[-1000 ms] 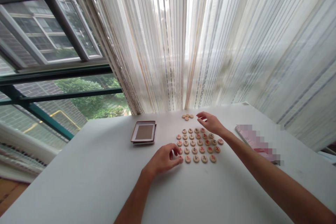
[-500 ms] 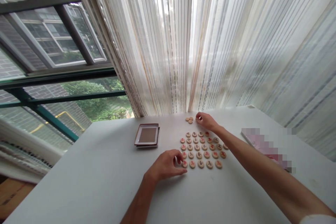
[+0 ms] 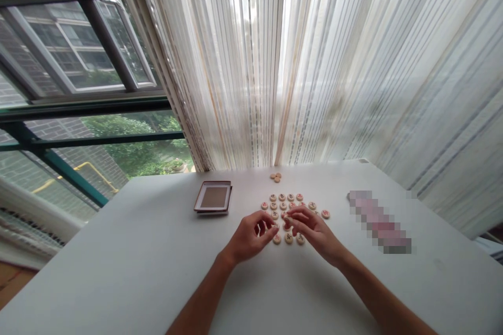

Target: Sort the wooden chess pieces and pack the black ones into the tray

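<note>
While both forearms reached across the white table (image 3: 118, 251), wooden xiangqi pieces (image 3: 277, 239), marked in red or black characters, lay in rows beneath and between the hands. Left hand (image 3: 253, 235): stood at the rows' left side, fingers curled, thumb and forefinger parted, nothing visibly gripped. Right hand (image 3: 318, 233): hovered over the rows' right part, fingers bent, thumb near forefinger; whether they pinched a piece could not be told. Three plain-topped discs (image 3: 277, 180): sat clustered near the far edge. Square tray (image 3: 214, 198), brown-centred: lay left of the rows. Striped sheer curtain (image 3: 255, 63): hung behind.
</note>
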`<action>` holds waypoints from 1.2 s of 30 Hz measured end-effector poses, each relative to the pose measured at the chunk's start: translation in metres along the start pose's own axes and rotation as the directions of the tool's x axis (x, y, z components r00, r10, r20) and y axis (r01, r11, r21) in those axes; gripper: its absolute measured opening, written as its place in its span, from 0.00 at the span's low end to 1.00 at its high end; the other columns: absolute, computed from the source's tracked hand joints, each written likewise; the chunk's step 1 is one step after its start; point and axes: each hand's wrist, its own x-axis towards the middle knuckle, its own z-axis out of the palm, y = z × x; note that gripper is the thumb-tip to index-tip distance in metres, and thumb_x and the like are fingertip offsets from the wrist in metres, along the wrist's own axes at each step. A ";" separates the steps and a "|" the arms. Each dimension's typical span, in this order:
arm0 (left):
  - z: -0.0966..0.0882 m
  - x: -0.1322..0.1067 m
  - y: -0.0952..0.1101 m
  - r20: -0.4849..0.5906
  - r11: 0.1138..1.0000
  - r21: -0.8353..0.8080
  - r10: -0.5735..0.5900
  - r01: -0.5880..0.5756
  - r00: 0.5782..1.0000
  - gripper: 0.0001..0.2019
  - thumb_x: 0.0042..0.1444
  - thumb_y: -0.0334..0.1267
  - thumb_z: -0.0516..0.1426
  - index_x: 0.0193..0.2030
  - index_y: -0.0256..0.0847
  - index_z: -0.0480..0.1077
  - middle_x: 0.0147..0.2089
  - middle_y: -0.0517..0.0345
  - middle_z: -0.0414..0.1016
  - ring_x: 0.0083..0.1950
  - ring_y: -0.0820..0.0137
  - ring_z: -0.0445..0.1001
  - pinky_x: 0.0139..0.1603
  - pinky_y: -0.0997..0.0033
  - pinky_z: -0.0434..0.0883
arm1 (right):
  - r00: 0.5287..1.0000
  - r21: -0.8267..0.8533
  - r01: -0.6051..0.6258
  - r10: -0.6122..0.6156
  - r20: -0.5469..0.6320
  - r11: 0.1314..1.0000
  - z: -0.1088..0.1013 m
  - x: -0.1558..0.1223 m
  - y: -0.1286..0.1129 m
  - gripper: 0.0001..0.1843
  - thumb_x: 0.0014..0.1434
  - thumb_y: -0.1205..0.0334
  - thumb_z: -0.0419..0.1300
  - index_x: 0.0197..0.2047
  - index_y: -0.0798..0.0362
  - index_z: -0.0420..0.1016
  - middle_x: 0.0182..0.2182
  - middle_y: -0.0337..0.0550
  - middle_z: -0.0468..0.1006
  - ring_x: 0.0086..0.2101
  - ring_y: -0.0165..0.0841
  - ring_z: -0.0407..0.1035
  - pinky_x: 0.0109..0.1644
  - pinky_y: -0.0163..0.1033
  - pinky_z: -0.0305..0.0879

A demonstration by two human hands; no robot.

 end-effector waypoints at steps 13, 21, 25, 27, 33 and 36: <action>0.024 0.006 0.019 -0.035 0.996 -0.078 0.041 -0.043 0.999 0.12 0.61 0.42 0.60 0.48 0.39 0.72 0.35 0.57 0.74 0.31 0.74 0.70 0.30 0.76 0.68 | 0.999 0.379 -0.045 0.053 -0.010 0.924 0.017 -0.010 0.020 0.10 0.61 0.57 0.66 0.45 0.47 0.74 0.44 0.41 0.78 0.45 0.36 0.75 0.54 0.46 0.70; 0.028 -0.004 0.015 -0.096 0.996 -0.055 0.060 -0.065 0.994 0.11 0.63 0.41 0.59 0.49 0.41 0.74 0.40 0.54 0.72 0.33 0.74 0.71 0.30 0.77 0.68 | 0.999 0.301 -0.012 0.025 -0.040 0.953 0.024 -0.013 0.023 0.11 0.62 0.56 0.65 0.46 0.47 0.72 0.45 0.43 0.78 0.46 0.38 0.76 0.56 0.52 0.71; 0.031 -0.004 0.011 -0.101 0.994 -0.104 0.013 -0.024 0.995 0.10 0.64 0.41 0.58 0.49 0.41 0.74 0.40 0.55 0.75 0.33 0.74 0.72 0.30 0.76 0.69 | 0.995 0.161 0.081 -0.070 -0.068 0.984 0.025 -0.014 0.023 0.09 0.63 0.57 0.64 0.45 0.47 0.73 0.43 0.43 0.78 0.45 0.38 0.76 0.51 0.47 0.75; 0.032 -0.004 0.010 -0.103 0.990 -0.139 -0.012 -0.003 0.995 0.10 0.64 0.41 0.58 0.48 0.41 0.74 0.38 0.55 0.76 0.32 0.73 0.73 0.31 0.76 0.69 | 0.988 0.050 0.128 -0.123 -0.093 0.991 0.025 -0.016 0.023 0.09 0.64 0.58 0.64 0.47 0.47 0.73 0.43 0.43 0.78 0.44 0.37 0.76 0.50 0.45 0.75; 0.034 -0.005 0.011 -0.131 0.983 -0.186 -0.019 -0.006 0.991 0.09 0.63 0.41 0.59 0.45 0.39 0.71 0.36 0.57 0.76 0.33 0.73 0.73 0.33 0.75 0.69 | 0.972 -0.269 0.185 -0.217 -0.094 0.945 0.021 -0.020 0.023 0.11 0.65 0.59 0.61 0.50 0.47 0.72 0.43 0.45 0.78 0.41 0.37 0.76 0.47 0.44 0.75; 0.033 -0.006 0.013 -0.105 0.985 -0.175 -0.022 0.003 0.994 0.09 0.64 0.41 0.58 0.46 0.39 0.73 0.37 0.55 0.77 0.34 0.72 0.75 0.34 0.75 0.70 | 0.963 -0.327 0.216 -0.256 -0.087 0.920 0.019 -0.021 0.025 0.11 0.65 0.60 0.61 0.51 0.47 0.72 0.42 0.45 0.79 0.40 0.37 0.76 0.46 0.44 0.75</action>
